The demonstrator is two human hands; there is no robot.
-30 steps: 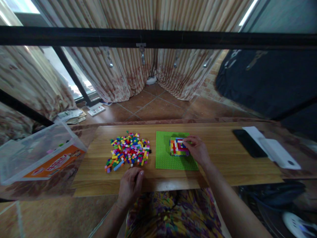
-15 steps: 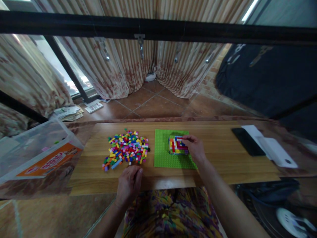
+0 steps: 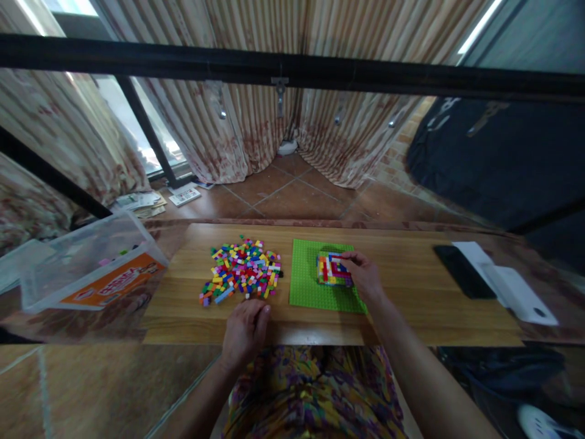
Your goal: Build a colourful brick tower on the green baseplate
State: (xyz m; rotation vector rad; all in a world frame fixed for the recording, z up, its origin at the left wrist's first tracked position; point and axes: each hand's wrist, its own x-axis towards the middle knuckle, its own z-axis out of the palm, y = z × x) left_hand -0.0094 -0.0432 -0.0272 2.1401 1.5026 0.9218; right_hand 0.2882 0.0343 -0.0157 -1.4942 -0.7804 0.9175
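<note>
A small block build (image 3: 327, 269) of many-coloured toy bricks stands on a green studded baseplate (image 3: 302, 292). Red, white, blue and yellow show on its top. My right hand (image 3: 363, 274) reaches over the build's right side, fingertips pinched on a toy brick at its upper right edge and partly covering it. My left hand (image 3: 247, 326) rests at the table's front edge, below a heap of loose toy bricks (image 3: 247, 268). Its fingers are curled in with the thumb alongside, and whatever may be inside is hidden.
A clear plastic box (image 3: 94, 256) with an orange label stands left of the wooden table (image 3: 402, 244). At the table's right end lie a black phone (image 3: 464, 271) and a white object (image 3: 521, 296). A dark bar (image 3: 292, 70) crosses the view above.
The whole view has shifted slightly, so the table appears a little further right. My right hand remains at the build's upper right edge, and my left hand stays curled at the front edge.
</note>
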